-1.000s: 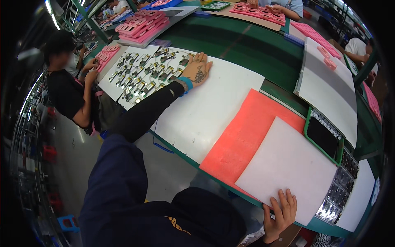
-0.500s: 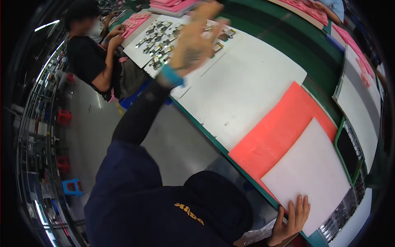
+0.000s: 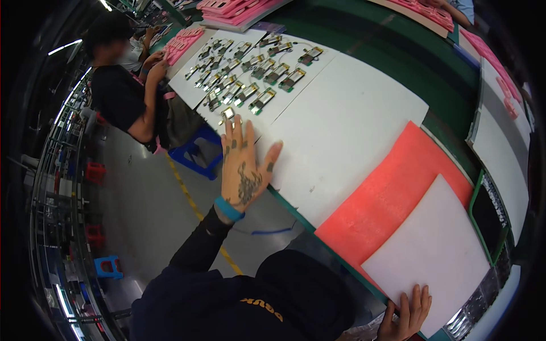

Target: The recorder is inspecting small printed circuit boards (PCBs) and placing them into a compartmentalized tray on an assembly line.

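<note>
My left hand [image 3: 243, 170], with a teal wristband, hovers palm down at the near edge of the white board [image 3: 341, 119]. Its fingers are stretched and spread, and it holds nothing. Just past the fingertips lies a small electronic piece [image 3: 228, 113], partly hidden by them. Beyond it, several small circuit assemblies [image 3: 262, 101] with silver packs and green boards lie in rows. My right hand [image 3: 406, 315] rests at the near edge of a white foam sheet [image 3: 432, 250], fingers lying flat on it. Under that sheet is a coral-red foam sheet [image 3: 375, 193].
A seated person in black [image 3: 122, 94] works at the left beside pink foam trays [image 3: 185, 44]. More pink trays [image 3: 239, 11] are stacked at the far side. A green-framed black panel [image 3: 486, 213] stands at the right. A blue stool [image 3: 199, 153] is below the table edge.
My left hand has drawn back from over the circuit assemblies to the board's near edge, uncovering them. My right hand stays on the white foam sheet, and the view has shifted slightly.
</note>
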`<state>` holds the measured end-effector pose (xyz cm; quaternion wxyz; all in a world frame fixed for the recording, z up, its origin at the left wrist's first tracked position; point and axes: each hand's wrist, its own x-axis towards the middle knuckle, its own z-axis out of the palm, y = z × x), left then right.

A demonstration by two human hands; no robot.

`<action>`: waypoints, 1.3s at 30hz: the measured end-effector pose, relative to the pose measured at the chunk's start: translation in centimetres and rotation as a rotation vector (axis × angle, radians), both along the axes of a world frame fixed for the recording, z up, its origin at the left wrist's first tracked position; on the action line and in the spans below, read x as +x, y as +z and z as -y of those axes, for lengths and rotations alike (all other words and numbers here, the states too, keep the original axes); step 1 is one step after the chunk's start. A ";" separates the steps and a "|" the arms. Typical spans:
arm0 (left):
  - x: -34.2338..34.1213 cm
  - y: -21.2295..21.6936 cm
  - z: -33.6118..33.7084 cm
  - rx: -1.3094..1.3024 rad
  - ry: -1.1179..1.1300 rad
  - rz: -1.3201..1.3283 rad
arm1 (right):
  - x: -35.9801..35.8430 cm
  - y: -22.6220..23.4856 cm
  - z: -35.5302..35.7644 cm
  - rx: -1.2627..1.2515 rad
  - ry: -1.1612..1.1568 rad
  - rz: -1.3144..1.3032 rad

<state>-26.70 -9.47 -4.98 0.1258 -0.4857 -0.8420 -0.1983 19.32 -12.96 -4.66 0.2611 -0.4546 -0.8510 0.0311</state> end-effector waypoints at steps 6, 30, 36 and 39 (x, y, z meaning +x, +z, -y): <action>1.7 0.3 -1.3 -0.203 -0.151 0.045 | -0.2 0.0 0.2 -0.022 0.008 -0.019; 1.2 -1.4 -2.2 -0.202 -0.166 -0.041 | -0.2 0.1 0.3 -0.028 -0.021 0.000; 1.3 -1.3 -2.0 -0.107 -0.161 -0.015 | -0.9 0.5 0.1 0.021 0.019 0.027; 1.2 -1.3 -1.8 -0.046 -0.139 0.020 | -1.1 1.7 0.2 0.042 0.051 0.057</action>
